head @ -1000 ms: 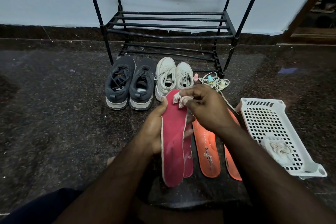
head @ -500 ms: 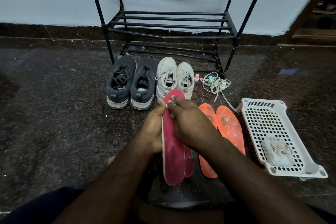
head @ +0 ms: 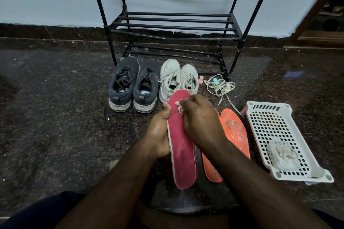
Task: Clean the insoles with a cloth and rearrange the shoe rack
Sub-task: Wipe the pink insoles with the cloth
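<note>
My left hand (head: 159, 132) grips the left edge of a red insole (head: 183, 151), held upright in front of me. A second red insole edge peeks out behind it. My right hand (head: 200, 121) is curled round a small pale cloth (head: 179, 107) and presses it against the insole's upper part. Two orange insoles (head: 235, 132) lie on the floor to the right, the outer one speckled with dirt. The black metal shoe rack (head: 173, 22) stands against the wall with bare shelves.
Dark grey sneakers (head: 133, 86) and white sneakers (head: 178, 78) stand on the floor before the rack. Loose laces with small clips (head: 219, 85) lie to their right. A white perforated basket (head: 279, 139) holding a crumpled cloth sits at the right.
My right hand with the cloth slid down the red insole from its toe, then came back up toward the top. The left hand kept its grip.
</note>
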### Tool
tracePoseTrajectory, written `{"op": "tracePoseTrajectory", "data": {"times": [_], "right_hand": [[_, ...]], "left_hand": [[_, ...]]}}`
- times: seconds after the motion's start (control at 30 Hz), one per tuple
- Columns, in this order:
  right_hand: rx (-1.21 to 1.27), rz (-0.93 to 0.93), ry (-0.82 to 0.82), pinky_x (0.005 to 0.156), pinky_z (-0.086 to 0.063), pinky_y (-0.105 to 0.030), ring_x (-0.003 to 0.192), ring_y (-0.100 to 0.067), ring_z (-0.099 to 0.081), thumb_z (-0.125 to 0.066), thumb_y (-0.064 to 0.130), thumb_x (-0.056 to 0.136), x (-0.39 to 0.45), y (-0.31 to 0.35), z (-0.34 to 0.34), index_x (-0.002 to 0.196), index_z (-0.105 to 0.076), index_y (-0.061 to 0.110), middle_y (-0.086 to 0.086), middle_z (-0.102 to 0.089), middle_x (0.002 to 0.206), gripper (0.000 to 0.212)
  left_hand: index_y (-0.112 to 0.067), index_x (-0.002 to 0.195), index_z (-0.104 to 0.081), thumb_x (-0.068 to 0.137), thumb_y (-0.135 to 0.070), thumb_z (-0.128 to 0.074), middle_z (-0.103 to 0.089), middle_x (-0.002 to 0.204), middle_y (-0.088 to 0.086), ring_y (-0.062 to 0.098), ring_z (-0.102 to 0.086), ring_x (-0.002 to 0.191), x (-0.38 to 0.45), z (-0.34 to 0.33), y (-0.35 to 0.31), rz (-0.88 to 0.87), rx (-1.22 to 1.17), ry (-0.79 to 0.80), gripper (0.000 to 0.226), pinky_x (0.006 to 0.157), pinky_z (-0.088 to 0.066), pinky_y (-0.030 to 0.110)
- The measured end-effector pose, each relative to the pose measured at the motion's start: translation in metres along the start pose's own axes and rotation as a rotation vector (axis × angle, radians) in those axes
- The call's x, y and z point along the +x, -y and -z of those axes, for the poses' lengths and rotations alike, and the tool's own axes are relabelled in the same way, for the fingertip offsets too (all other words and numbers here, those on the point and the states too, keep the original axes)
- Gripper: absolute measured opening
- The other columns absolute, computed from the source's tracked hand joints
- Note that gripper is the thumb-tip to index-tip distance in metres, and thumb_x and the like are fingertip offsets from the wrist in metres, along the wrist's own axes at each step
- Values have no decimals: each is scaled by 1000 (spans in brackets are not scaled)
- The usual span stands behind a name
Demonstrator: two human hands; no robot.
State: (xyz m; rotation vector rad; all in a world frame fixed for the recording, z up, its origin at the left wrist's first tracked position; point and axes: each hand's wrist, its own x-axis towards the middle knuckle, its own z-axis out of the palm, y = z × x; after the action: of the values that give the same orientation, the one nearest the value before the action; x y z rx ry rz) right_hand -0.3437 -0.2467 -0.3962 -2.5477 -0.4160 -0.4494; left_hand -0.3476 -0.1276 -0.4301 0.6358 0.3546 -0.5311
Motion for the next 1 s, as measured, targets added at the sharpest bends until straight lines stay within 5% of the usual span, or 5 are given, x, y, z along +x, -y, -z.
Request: {"op": "tracePoseTrajectory", "data": {"times": [0.2,0.37,0.57,0.7,1.0], "right_hand": [[32,37,310,76,-49,-41,88,-28,-60,-52,18,80,-6,17,-4,99,-73,14,-6,-64,89,29],[82,-43,114,77,-45,-31,86,-22,-60,-64,12,84,-3,11,1,95,-72,13,-6,-63,90,14],[214,-98,371,73,-50,-34,78,-14,-64,-63,22,85,-4,19,4,90,-72,21,4,-71,81,10],[186,-93,252,77,-46,-33,84,-17,-59,-63,21,85,-5,21,4,92,-72,17,-1,-66,86,12],[236,-24,360,72,-47,-32,77,-13,-60,-63,16,83,-11,30,5,88,-74,20,3,-68,81,12]], "left_hand": [[-3,76,-73,96,-63,-35,-69,73,14,26,-72,70,-3,2,-2,22,-85,50,74,66,-62,34],[-8,93,-68,98,-60,-36,-68,90,12,26,-69,88,-7,-2,-3,21,-82,45,62,83,-56,36],[-2,70,-77,98,-67,-27,-73,78,15,26,-74,75,-10,-5,-7,5,-95,81,87,72,-60,36],[-2,69,-76,98,-66,-27,-73,77,15,26,-74,75,-11,-7,-7,-9,-96,91,86,70,-62,35],[2,83,-79,97,-70,-31,-65,121,28,35,-67,101,-7,-4,-18,1,-77,-50,88,92,-50,45]]}}
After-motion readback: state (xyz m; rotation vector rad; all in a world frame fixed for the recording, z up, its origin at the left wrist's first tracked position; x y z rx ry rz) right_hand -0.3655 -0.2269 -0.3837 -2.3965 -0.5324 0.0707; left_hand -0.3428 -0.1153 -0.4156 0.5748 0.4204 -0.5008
